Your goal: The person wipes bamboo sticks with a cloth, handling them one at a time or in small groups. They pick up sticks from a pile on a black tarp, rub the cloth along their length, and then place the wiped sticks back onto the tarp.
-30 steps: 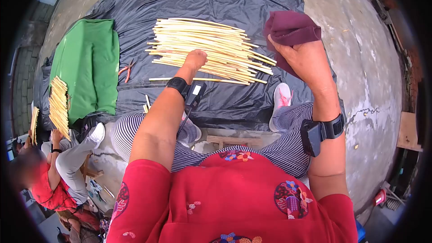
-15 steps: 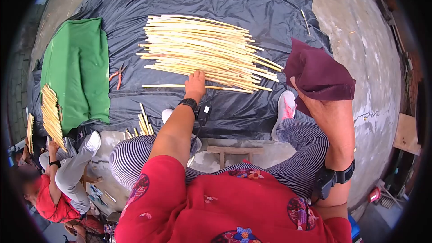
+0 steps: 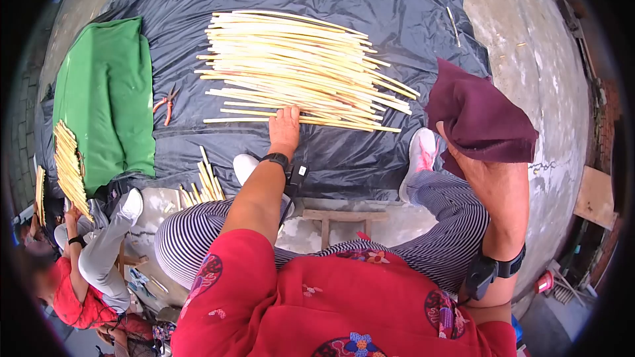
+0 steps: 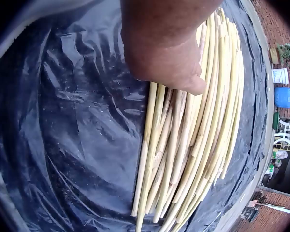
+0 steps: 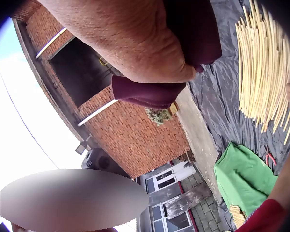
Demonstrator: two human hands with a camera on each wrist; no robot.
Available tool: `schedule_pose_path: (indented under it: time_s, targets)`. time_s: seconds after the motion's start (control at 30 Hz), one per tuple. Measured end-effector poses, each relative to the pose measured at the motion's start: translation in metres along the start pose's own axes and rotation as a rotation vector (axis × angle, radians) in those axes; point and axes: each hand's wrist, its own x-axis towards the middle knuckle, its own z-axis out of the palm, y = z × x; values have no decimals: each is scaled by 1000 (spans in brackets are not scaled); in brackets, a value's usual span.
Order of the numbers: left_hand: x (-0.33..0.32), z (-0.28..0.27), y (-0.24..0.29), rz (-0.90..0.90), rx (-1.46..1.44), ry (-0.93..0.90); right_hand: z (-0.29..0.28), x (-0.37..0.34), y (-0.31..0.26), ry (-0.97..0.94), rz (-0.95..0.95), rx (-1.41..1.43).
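My left hand point(image 3: 284, 133) has moved to near edge of sticks point(image 3: 297, 66); touching, can't tell if gripping. Right hand point(image 3: 488, 175) clutches purple cloth point(image 3: 486, 119). Looks like picking; next needs careful pinch.

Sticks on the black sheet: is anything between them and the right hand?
In the head view, the maroon cloth that the right hand holds comes between; past it, only black sheet shows before the sticks, with a pink-and-white shoe close by on the near side. The left hand touches the sticks.
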Motion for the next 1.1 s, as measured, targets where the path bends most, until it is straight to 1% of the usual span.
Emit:
schedule_pose_path:
  time_s: [0.07, 0.27, 0.33, 0.43, 0.53, 0.57, 0.67, 0.77, 0.8, 0.87, 0.97, 1.0, 1.03, 1.1]
  targets:
    - [4, -2, -1, -26, -9, -2, 0, -1, 1, -10, 36, 41]
    - [7, -5, -2, -62, -24, -49, -1, -2, 1, -25, 30, -55]
    - [5, -4, -2, -72, -28, -55, -2, -2, 1, -33, 49, -33]
    - [3, -6, -3, -57, -14, -40, -1, -2, 0, -27, 67, -14]
    - [3, -4, -6, 25, 39, -47, -1, -2, -1, -36, 68, -4]
    - [3, -1, -7, 43, 46, -66, -1, -2, 0, -42, 66, -2]
    - [-5, 6, -7, 101, 93, -126, -1, 1, 0, -34, 88, 121]
    - [-6, 6, -6, 86, 38, -229, 0, 1, 5, -2, 7, 94]
    - [-5, 4, -6, 108, 43, -226, -1, 2, 5, 18, -17, 108]
    - [3, -17, -4, 153, 52, -205, -5, 7, 5, 70, -70, 130]
    - [31, -49, -6, 192, -145, -184, -11, 13, -3, 159, 22, 366]
    - [40, -59, -9, 237, -200, -107, -17, 12, 0, 84, 140, 403]
    - [48, -81, -9, 245, -237, -134, -18, 13, 1, 111, 143, 515]
    - [55, -147, -10, 256, -312, -185, -20, 14, 2, 157, 136, 744]
